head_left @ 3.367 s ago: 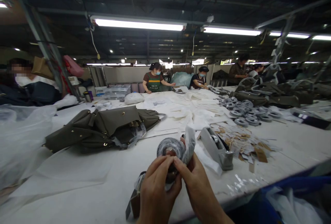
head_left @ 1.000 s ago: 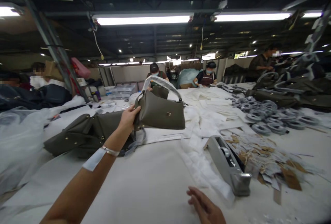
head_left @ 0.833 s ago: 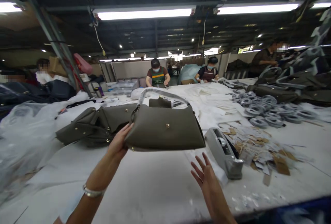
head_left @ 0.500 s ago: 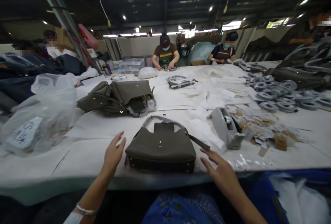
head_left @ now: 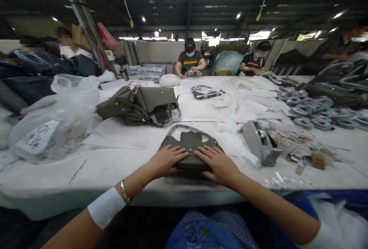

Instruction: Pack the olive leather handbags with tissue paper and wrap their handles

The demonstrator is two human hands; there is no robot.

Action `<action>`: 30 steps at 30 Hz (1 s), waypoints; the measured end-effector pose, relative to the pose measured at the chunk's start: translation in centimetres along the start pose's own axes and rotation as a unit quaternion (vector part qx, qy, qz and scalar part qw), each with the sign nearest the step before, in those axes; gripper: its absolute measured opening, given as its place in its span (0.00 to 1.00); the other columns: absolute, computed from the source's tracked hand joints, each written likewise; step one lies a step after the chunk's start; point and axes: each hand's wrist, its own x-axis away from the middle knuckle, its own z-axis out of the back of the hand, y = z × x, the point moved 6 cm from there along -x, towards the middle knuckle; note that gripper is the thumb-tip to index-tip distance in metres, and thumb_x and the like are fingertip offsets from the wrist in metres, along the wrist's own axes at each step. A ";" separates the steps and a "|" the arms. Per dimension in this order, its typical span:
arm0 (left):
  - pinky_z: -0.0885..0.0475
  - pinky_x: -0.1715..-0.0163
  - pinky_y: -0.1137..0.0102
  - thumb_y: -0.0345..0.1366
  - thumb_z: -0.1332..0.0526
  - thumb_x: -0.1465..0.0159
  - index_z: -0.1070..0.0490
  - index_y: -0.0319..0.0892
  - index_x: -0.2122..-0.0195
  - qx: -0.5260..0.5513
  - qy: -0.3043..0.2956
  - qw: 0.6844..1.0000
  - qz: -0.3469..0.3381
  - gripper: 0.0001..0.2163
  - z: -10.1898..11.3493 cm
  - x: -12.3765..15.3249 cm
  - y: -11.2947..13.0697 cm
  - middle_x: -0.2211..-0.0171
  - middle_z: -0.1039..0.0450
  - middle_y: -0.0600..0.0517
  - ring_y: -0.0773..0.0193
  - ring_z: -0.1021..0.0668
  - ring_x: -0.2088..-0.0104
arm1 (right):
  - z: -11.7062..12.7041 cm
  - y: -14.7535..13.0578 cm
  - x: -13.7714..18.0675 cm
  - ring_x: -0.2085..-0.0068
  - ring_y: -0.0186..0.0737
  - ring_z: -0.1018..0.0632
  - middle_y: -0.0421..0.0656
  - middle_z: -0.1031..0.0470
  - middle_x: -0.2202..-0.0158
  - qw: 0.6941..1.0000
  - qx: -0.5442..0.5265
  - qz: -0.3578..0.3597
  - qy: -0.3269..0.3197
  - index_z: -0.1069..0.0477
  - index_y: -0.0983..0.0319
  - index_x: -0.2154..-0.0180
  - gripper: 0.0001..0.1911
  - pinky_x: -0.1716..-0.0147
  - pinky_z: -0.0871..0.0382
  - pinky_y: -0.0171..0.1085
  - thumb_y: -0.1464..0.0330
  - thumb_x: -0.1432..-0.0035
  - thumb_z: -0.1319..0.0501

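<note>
The big white surface (head_left: 120, 164) was covered in stuff, but the bit that mattered was the olive handbag (head_left: 189, 147) lying flat near the front edge, right in front of the person. Behind it sat a pile of matching olive bags (head_left: 138, 105), and a grey tape dispenser (head_left: 258, 141) stood just off to the right. My guess is the handbag was light, soft-sided and a bit floppy, smooth but not really slippery, so the body edges or the wrapped handle (head_left: 186, 128) arching behind the flap looked like the sane spots to grab. The left hand (head_left: 166, 160) and right hand (head_left: 218, 162) both lay palm-down on top of it, fingers (head_left: 179, 151) spread flat and pressing, not gripping anything, tips nearly meeting by the little gold clasp (head_left: 190, 151).
</note>
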 end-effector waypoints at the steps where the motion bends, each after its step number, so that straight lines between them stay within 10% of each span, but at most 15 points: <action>1: 0.38 0.39 0.52 0.38 0.36 0.35 0.46 0.52 0.33 -0.017 0.001 1.000 0.000 0.31 -0.7 0.0 -0.1 0.34 0.40 0.48 0.49 0.34 0.37 | -0.3 0.2 -0.1 0.36 0.57 0.34 0.47 0.36 0.35 1.000 0.007 0.005 -0.007 0.43 0.54 0.34 0.38 0.38 0.41 0.57 0.67 0.45 0.35; 12: 0.29 0.44 0.53 0.19 0.50 0.37 0.47 0.50 0.33 -0.124 0.133 0.983 -0.012 0.32 -6.4 1.6 0.1 0.35 0.39 0.52 0.50 0.32 0.38 | -6.6 1.0 3.1 0.32 0.45 0.40 0.40 0.40 0.33 0.999 0.000 -0.039 0.025 0.42 0.57 0.35 0.40 0.33 0.48 0.50 0.77 0.51 0.47; 22: 0.23 0.52 0.56 0.18 0.45 0.39 0.46 0.53 0.33 -0.074 -0.035 0.996 -0.020 0.36 -4.6 -1.5 1.7 0.41 0.30 0.44 0.47 0.23 0.46 | 0.5 0.7 -0.1 0.56 0.49 0.20 0.45 0.20 0.51 0.988 0.008 0.043 -0.148 0.29 0.57 0.44 0.31 0.54 0.28 0.46 0.66 0.53 0.34; 30: 0.36 0.39 0.50 0.47 0.33 0.39 0.56 0.52 0.30 -0.025 0.131 0.985 -0.114 0.41 -4.9 0.8 3.3 0.30 0.55 0.40 0.46 0.39 0.34 | -4.6 1.3 3.5 0.32 0.51 0.40 0.45 0.45 0.31 0.996 0.040 0.076 -0.002 0.51 0.55 0.31 0.40 0.35 0.46 0.52 0.52 0.39 0.41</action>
